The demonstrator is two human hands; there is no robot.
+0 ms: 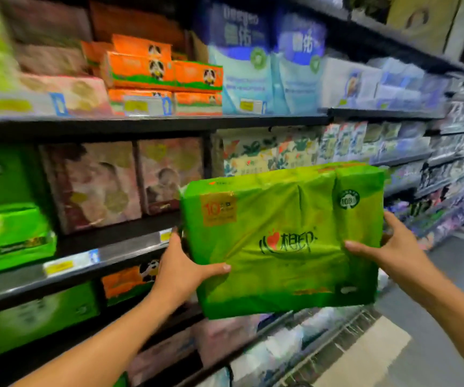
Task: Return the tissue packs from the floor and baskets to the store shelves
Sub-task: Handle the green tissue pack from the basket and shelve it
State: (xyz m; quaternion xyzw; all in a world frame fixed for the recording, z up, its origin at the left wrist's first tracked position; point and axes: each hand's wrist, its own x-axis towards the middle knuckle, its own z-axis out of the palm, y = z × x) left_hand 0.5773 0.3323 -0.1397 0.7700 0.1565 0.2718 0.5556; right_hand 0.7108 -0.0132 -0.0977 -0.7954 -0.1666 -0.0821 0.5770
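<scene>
A large green tissue pack [283, 236] with black lettering and an orange "10" label hangs in the air in front of the store shelves [152, 122]. My left hand [183, 266] grips its left edge, thumb across the front. My right hand [390, 247] grips its right edge, thumb on the front, fingers behind the pack. The pack is at the level of the middle shelf, a little out from it and tilted slightly.
Matching green packs [10, 238] sit on the middle shelf at far left, beside pink packs [96, 185]. Orange panda boxes [158, 71] and blue bags [270, 62] fill the upper shelf. A wire rack [334, 339] with white packs stands below. The grey aisle floor [443, 280] runs right.
</scene>
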